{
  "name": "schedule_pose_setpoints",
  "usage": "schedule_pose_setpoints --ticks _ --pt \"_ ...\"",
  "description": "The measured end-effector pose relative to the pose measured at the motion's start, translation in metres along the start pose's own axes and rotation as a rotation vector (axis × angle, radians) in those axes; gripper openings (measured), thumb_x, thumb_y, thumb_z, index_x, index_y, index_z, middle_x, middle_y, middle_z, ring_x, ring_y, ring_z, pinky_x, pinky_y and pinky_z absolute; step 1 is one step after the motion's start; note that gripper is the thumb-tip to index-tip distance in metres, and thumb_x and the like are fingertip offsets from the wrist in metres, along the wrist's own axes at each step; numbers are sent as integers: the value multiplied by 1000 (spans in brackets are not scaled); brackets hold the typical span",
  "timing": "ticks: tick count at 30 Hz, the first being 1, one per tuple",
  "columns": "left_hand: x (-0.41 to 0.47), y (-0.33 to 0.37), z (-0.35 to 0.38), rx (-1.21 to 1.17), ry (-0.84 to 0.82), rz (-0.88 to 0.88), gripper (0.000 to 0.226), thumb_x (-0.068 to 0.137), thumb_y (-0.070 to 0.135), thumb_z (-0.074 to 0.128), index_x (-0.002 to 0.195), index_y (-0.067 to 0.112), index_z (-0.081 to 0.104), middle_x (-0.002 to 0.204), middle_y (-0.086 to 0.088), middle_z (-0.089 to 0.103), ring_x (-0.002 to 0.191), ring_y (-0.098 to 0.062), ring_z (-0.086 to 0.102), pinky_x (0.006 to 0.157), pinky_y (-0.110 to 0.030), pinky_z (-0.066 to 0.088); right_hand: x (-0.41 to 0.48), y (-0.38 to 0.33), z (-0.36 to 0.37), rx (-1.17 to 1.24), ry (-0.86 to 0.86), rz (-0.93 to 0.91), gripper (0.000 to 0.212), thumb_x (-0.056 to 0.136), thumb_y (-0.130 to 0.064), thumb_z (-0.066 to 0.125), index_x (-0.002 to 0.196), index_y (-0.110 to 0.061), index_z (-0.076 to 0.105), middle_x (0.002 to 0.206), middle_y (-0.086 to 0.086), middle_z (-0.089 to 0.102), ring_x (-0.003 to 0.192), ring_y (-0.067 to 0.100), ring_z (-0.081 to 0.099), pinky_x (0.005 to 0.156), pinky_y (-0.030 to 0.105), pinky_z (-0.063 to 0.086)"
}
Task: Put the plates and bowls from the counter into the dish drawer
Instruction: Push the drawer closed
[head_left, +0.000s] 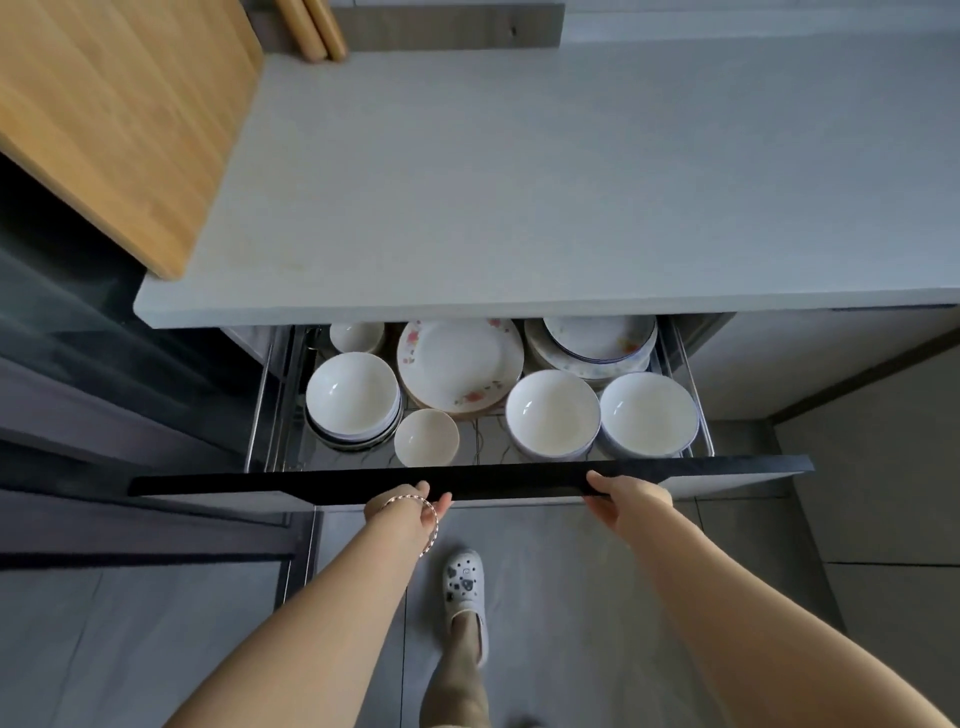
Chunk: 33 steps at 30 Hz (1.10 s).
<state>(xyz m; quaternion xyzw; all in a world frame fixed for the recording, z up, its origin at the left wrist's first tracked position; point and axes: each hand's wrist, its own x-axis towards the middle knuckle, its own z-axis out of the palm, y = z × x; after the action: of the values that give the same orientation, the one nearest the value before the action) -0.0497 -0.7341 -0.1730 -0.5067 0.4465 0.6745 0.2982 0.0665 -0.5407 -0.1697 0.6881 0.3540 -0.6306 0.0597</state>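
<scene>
- Nearest, a white clog (466, 582) stands on the grey floor (571, 597).
- The left hand (402, 506), with a bracelet (423, 519) at the wrist, and the right hand (626, 499) are both closed over the dark front panel (493, 480) of the dish drawer (698, 415).
- The half-open drawer holds white bowls (553, 413) in front and flowered plates (460, 364) behind.
- The grey surface (571, 182) carries a wooden cutting board (114, 114) at its left.

The single head-worn camera looks steeply down from above the worktop (571, 182), facing the wall. Its wide angle takes in the open dish drawer (467, 480) close below, and the floor (597, 597) nearest the wearer.
</scene>
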Motion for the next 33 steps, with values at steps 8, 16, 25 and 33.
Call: schedule_pose_setpoints --ticks 8,16,25,33 --pt "15 47 56 240 15 79 13 91 -2 54 84 -12 51 55 -22 63 23 -17 56 31 -25 50 9 -67 49 106 62 -24 17 80 -8 72 84 -2 56 69 10 62 69 20 64 84 30 56" --pt "27 69 114 158 -116 38 51 97 -11 18 144 5 30 150 -13 37 139 -24 37 95 -44 41 9 -87 72 490 -266 -139 54 91 20 30 140 -3 34 134 27 51 126 34 52 97 33 44" --pt "18 88 151 154 -176 102 76 88 -26 20 150 15 12 150 -19 34 136 -28 42 104 -48 39 14 -134 105 397 -240 -128 71 87 25 31 147 -13 23 141 20 47 130 30 48 92 28 41" --pt "20 98 156 234 -272 101 75 89 -25 21 149 20 14 153 -13 32 138 -28 39 100 -46 39 23 -145 101 225 -361 -110 75 89 19 35 149 -24 20 130 13 56 123 27 53 96 35 43"
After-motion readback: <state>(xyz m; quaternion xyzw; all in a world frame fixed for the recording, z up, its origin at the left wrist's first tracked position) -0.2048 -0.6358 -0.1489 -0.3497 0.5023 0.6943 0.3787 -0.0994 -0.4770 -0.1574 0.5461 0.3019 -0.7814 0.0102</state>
